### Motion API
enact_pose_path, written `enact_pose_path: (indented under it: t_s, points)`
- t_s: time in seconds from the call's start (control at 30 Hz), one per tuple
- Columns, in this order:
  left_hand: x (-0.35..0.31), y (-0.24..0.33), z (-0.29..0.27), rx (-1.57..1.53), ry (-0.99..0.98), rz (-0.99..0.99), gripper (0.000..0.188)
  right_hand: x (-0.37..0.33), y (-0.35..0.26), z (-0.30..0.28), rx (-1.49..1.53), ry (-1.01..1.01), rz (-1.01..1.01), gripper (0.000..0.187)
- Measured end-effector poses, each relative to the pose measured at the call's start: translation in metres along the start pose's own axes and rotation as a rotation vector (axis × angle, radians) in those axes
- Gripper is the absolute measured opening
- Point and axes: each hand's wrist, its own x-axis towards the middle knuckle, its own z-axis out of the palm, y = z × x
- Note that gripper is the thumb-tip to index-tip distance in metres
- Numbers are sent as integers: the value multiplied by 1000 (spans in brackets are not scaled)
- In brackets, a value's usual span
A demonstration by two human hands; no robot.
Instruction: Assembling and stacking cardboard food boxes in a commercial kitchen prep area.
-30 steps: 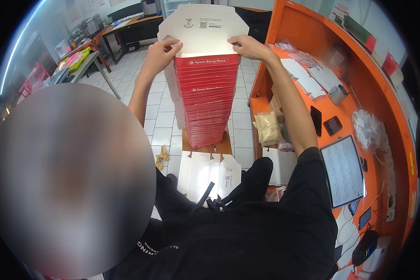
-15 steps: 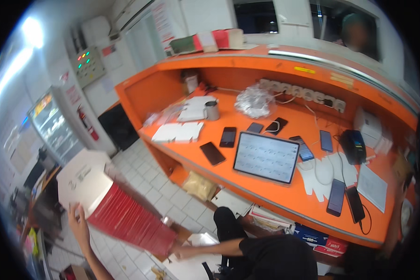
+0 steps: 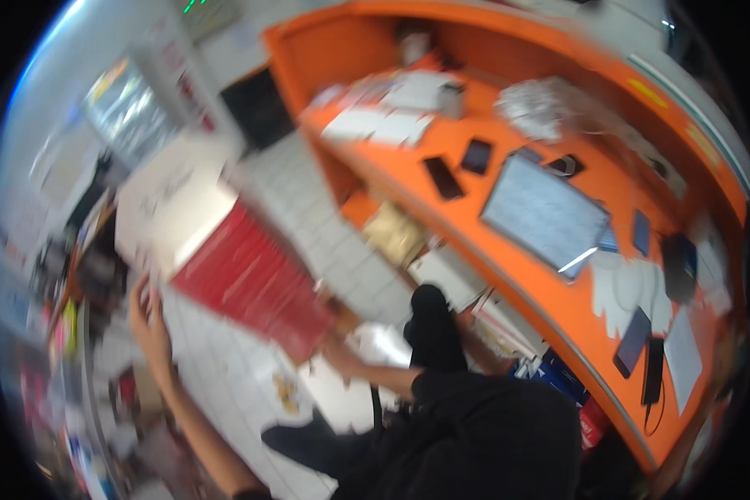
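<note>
A tall stack of nested red cardboard boxes (image 3: pixel 246 275) with a pale, flap-edged top leans across the space in front of me, its pale end up and to the left. My left hand (image 3: pixel 150 315) has its fingers against the lower edge of that pale end. At the narrower lower end, my right hand (image 3: pixel 339 346) grips the stack, its fingers partly hidden and blurred. Handwriting marks the pale top face. The boxes are held up between both hands, above the tiled floor.
To the right runs an orange counter (image 3: pixel 392 171) with a tablet (image 3: pixel 546 212), several phones, white cards and crumpled clear plastic (image 3: pixel 532 108). A brown package (image 3: pixel 394 233) sits on its lower shelf. Another person's arm (image 3: pixel 708 408) shows at the right edge. A glass-door fridge (image 3: pixel 129 108) stands behind.
My view has swung down and left, so the counter appears farther right and more tilted. The stack stays between my hands, and more of my dark clothing shows.
</note>
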Motion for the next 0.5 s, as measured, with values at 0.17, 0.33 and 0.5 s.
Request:
enact_pose_path:
  t_s: [0.17, 0.33, 0.5]
  points:
    - [-66, 6, 2, 58, 237, -13, 34, -3, 5, 2, -40, 368, -147, 42]
    - [-210, -54, 13, 14, 219, -397, 43, -4, -17, -93, 565, -60, -67, 25]
    - [-338, -91, 63, -398, -455, -820, 77, -26, -29, -193, 768, -84, -340, 31]
